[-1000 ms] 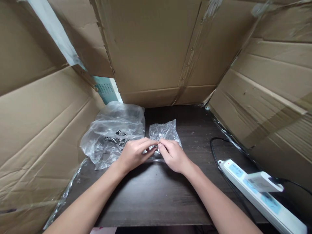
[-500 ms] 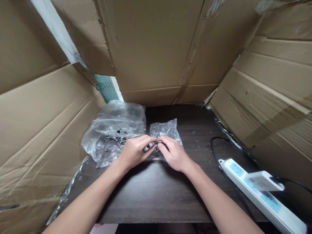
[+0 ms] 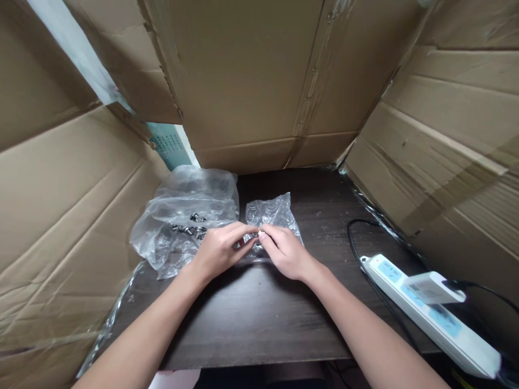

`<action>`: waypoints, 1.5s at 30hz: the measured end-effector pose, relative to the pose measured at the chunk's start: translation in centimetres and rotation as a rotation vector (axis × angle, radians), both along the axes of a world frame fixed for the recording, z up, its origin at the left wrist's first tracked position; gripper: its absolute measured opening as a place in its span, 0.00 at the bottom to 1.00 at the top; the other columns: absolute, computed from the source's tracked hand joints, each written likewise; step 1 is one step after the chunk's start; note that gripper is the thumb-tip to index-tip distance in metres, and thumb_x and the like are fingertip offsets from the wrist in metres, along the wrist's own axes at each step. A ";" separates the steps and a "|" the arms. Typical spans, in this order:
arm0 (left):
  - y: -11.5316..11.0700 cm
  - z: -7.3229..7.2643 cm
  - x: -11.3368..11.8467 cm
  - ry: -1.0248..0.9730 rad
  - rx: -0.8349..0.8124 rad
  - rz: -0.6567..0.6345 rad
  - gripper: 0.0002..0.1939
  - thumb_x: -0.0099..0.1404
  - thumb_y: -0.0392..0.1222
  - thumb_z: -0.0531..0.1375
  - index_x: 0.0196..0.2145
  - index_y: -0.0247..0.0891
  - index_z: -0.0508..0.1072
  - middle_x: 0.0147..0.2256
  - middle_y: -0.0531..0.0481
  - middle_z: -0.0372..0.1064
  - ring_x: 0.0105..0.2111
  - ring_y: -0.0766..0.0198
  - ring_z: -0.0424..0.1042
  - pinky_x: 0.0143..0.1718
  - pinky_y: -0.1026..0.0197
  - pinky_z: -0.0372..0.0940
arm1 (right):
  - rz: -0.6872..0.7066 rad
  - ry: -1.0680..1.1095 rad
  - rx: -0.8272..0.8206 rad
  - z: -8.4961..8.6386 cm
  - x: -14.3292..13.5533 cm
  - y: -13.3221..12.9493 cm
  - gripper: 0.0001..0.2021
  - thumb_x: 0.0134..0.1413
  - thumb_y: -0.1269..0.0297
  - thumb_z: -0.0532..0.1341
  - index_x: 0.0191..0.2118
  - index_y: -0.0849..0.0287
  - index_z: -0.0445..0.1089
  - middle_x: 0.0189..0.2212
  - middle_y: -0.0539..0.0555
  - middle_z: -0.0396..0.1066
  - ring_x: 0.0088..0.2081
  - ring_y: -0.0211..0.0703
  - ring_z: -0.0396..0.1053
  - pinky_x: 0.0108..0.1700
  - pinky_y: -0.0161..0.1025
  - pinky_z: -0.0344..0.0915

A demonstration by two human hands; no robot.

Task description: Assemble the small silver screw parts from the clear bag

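Observation:
My left hand (image 3: 225, 244) and my right hand (image 3: 284, 247) meet fingertip to fingertip above the desk. Pinched between them is a small metal bolt-like part (image 3: 259, 234), mostly covered by the fingers, so its exact shape cannot be made out. Beneath and behind the hands lies a small clear plastic bag (image 3: 272, 209); the hands hide its near part. Left of my left hand, a larger clear plastic bag (image 3: 156, 216) is spread out, with several small silver and dark metal parts (image 3: 190, 227) heaped on or in it.
A white power strip (image 3: 430, 319) with a white adapter (image 3: 432, 287) plugged in lies at the right, its black cable (image 3: 352, 243) curving along the dark desk (image 3: 259, 319). Cardboard walls (image 3: 251, 81) enclose the left, back and right sides.
The whole view has shifted slightly. My fingertips have closed further over the small metal part, with the right thumb and index finger now covering more of it.

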State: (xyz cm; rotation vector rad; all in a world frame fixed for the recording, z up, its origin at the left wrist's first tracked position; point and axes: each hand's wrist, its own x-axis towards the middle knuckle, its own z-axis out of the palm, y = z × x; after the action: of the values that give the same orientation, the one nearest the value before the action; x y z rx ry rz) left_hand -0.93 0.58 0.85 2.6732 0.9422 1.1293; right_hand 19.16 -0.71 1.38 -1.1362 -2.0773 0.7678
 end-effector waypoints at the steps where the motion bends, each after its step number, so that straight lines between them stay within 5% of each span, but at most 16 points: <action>1: 0.0 0.0 0.0 -0.001 0.004 -0.002 0.09 0.71 0.38 0.60 0.47 0.37 0.74 0.35 0.50 0.76 0.26 0.70 0.72 0.31 0.66 0.67 | 0.001 0.006 -0.008 0.0 0.0 0.0 0.14 0.69 0.64 0.49 0.28 0.56 0.53 0.25 0.47 0.60 0.28 0.38 0.58 0.32 0.38 0.51; 14: 0.0 0.0 0.3 0.005 0.053 0.055 0.09 0.71 0.40 0.59 0.45 0.36 0.76 0.35 0.49 0.78 0.26 0.68 0.74 0.29 0.67 0.66 | 0.000 -0.022 0.004 -0.4 0.0 0.0 0.14 0.71 0.62 0.47 0.30 0.56 0.56 0.27 0.49 0.62 0.29 0.39 0.60 0.34 0.38 0.54; 21: -0.2 0.0 0.3 -0.024 -0.008 0.059 0.09 0.71 0.41 0.59 0.46 0.36 0.76 0.34 0.50 0.78 0.26 0.69 0.74 0.30 0.66 0.68 | -0.013 0.030 0.053 -0.1 0.0 0.1 0.08 0.69 0.67 0.50 0.38 0.56 0.65 0.36 0.53 0.69 0.38 0.43 0.67 0.41 0.40 0.60; 38: -0.3 0.1 0.4 -0.018 0.008 0.027 0.09 0.71 0.39 0.58 0.45 0.35 0.75 0.32 0.49 0.76 0.24 0.70 0.71 0.29 0.66 0.67 | -0.013 -0.004 0.022 -0.7 0.0 0.2 0.13 0.71 0.63 0.47 0.32 0.57 0.60 0.31 0.51 0.66 0.33 0.41 0.65 0.38 0.39 0.59; 45: -0.3 0.0 0.4 -0.042 0.005 0.042 0.08 0.70 0.39 0.59 0.44 0.36 0.75 0.32 0.50 0.76 0.23 0.70 0.72 0.29 0.67 0.67 | 0.010 0.038 -0.002 0.0 0.2 -0.1 0.10 0.70 0.65 0.50 0.41 0.56 0.67 0.38 0.53 0.72 0.39 0.43 0.68 0.42 0.39 0.61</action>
State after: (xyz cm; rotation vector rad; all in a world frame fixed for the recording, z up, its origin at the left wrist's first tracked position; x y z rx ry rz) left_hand -0.55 0.28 0.89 2.6346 0.9942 1.1923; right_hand 19.33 -0.78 1.37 -1.1049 -2.0523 0.7902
